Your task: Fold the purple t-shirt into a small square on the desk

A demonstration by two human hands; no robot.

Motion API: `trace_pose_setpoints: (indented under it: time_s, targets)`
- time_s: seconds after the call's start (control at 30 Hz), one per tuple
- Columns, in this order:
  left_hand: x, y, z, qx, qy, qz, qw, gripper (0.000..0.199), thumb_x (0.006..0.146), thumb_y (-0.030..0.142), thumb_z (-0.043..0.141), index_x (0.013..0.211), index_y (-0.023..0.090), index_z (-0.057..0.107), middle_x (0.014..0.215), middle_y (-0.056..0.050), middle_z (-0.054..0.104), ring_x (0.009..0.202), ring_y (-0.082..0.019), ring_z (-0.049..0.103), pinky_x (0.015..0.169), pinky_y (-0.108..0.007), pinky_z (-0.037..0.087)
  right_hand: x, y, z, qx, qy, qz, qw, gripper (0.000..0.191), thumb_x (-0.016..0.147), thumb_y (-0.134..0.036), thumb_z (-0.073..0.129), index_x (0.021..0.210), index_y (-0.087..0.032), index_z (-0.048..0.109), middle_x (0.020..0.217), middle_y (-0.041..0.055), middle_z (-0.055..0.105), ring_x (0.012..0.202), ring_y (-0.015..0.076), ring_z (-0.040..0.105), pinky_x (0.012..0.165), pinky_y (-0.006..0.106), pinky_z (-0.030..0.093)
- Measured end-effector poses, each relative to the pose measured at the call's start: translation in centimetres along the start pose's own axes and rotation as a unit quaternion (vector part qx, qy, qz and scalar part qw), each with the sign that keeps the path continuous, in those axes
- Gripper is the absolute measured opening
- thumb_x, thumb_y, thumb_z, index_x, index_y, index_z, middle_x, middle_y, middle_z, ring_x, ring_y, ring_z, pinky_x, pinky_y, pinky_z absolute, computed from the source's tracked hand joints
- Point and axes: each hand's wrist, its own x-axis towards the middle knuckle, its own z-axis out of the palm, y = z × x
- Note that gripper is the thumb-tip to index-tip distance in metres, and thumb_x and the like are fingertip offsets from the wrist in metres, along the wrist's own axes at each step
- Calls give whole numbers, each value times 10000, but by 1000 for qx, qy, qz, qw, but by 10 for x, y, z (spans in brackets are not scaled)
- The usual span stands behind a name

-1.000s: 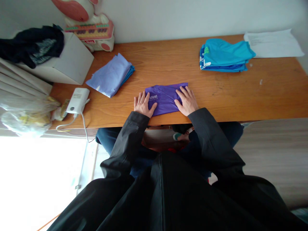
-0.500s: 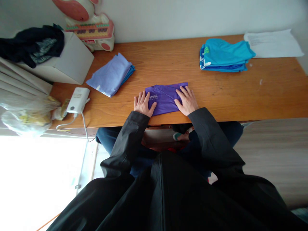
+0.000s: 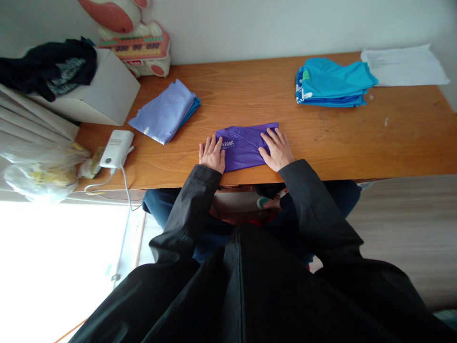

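From the head camera, you have a folded purple garment (image 3: 246, 145) lying flat on the wooden desk (image 3: 357, 143), close to the near edge and right in front of you. Your left hand (image 3: 212, 156) rests on its left end, beside the white printed lettering, and your right hand (image 3: 277, 150) lies on its right end. To press this fold well, I judge you should keep both palms flat and level, push down evenly, and sweep outward from the middle so trapped air and creases leave at the ends. Watch the far right corner, which looks slightly raised and uneven; square it against the edge beneath.

Now the fingers. On both hands they are stretched out, slightly spread, and laid flat on the cloth. Nothing is pinched or grasped; they only press on the fabric from above. The left thumb sits tucked toward the near hem, the right thumb angles inward across the cloth.

Around you, a lilac folded stack (image 3: 164, 110) lies well apart to the left, a turquoise folded stack (image 3: 332, 81) well apart to the far right, with a white sheet (image 3: 403, 64) beyond it. A white charger (image 3: 116, 148) sits near the desk's left edge.
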Motion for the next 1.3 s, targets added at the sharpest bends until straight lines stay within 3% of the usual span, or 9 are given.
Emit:
trace_pose_setpoints:
  time_s: [0.27, 0.63, 0.9, 1.3]
  targets:
    - [1, -4, 4, 12, 7, 3, 1000, 745, 1034, 204, 455, 1775, 209, 529, 1887, -89, 404, 1802, -295, 290, 1499, -590, 153, 0, 3, 3, -2, 14, -7, 1000, 687, 1131, -476, 550, 1748, -175, 574, 1865, 134, 432, 1777, 435, 295, 1435, 769, 243]
    - [2, -4, 4, -5, 9, -5, 1000, 713, 1061, 238, 447, 1768, 220, 540, 1884, -81, 408, 1801, -298, 296, 1498, -606, 146, 0, 3, 3, -13, 11, -9, 1000, 699, 1114, -432, 552, 1751, -143, 560, 1878, 135, 410, 1785, 413, 281, 1461, 712, 230]
    - [0, -2, 2, -14, 7, -2, 1000, 694, 1066, 230, 458, 1752, 249, 563, 1886, -64, 411, 1803, -300, 291, 1494, -618, 148, -1, 2, 2, 5, 2, -1, 1000, 709, 1109, -432, 551, 1766, -168, 542, 1886, 133, 395, 1792, 429, 253, 1448, 765, 206]
    - [4, -8, 7, 0, 12, -1, 1000, 662, 1080, 254, 472, 1732, 247, 584, 1885, -78, 421, 1796, -307, 313, 1495, -619, 158, -1, 2, 2, 2, 11, -6, 1000, 700, 1120, -452, 553, 1758, -164, 557, 1876, 134, 414, 1786, 430, 271, 1447, 758, 219]
